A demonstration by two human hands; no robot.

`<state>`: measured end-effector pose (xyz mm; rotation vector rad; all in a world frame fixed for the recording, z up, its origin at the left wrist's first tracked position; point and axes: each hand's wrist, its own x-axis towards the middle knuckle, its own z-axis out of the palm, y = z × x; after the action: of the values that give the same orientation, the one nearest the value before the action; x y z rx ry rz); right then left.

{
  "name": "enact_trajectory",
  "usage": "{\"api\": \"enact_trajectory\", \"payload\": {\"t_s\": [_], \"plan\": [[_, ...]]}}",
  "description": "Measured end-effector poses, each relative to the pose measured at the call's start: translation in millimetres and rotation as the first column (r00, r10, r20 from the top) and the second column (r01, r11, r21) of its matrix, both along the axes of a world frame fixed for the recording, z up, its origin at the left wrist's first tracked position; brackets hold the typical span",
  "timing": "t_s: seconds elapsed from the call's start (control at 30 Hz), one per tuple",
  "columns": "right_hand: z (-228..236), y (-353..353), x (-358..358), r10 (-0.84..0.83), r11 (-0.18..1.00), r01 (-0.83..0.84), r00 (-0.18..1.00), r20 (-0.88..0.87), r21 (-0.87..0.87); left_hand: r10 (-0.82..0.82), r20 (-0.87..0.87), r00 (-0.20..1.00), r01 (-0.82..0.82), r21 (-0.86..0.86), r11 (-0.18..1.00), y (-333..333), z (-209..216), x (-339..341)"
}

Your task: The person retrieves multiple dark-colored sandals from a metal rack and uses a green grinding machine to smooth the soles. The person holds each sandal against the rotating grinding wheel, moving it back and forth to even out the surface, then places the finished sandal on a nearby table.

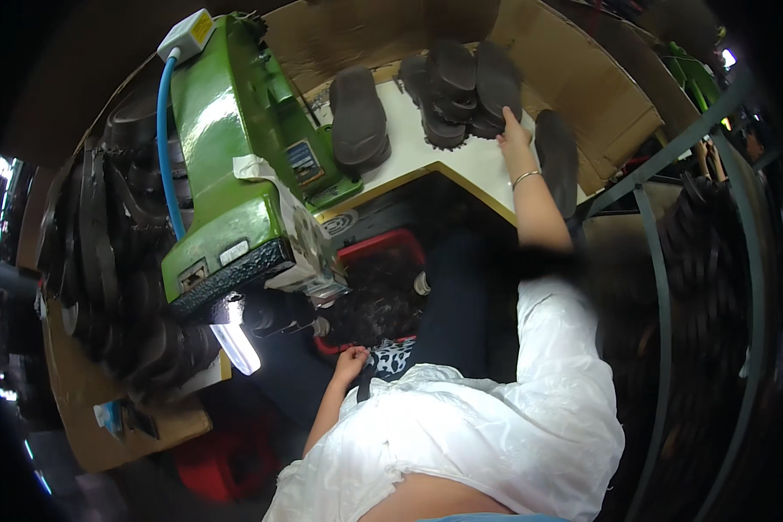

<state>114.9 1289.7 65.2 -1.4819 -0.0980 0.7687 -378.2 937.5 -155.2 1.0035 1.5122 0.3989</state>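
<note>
My right hand reaches out over the white tabletop, its thumb and fingers closed on the near end of a dark brown shoe sole. More soles surround it: a stacked pair to its left, one sole farther left, and another sole beside my right wrist. Low at my lap, my left hand has curled fingers next to a black-and-white patterned cloth. What those fingers hold, if anything, is too small to make out.
A green industrial sewing machine with a lit lamp stands at the left. Cardboard walls edge the table. Dark soles are piled at far left. A red basin with dark scraps sits below; a metal rack stands right.
</note>
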Motion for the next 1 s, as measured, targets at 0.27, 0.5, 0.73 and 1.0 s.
{"api": "enact_trajectory", "payload": {"t_s": [0.27,0.5,0.73,1.0], "plan": [[35.4,-82.4,-37.0,0.38,0.783,-0.112,0.865,-0.329,0.612,0.091,0.123,0.988,-0.094,0.016,0.995,12.7,12.9,9.2],[-53.3,-291.9,-194.2,0.896,0.434,-0.833,0.439,-0.068,0.344,-0.008,0.205,0.979,-0.077,0.402,0.913,53.0,147.0,46.5],[-86.2,-352.9,-259.5,0.994,-0.076,-0.995,-0.08,0.075,-0.057,-0.003,0.353,0.936,-0.232,0.62,0.75,54.8,267.2,78.2],[-37.9,-331.0,-295.0,0.961,-0.245,-0.969,-0.244,0.129,-0.007,0.032,0.252,0.967,-0.148,0.455,0.878,67.7,300.6,66.2]]}}
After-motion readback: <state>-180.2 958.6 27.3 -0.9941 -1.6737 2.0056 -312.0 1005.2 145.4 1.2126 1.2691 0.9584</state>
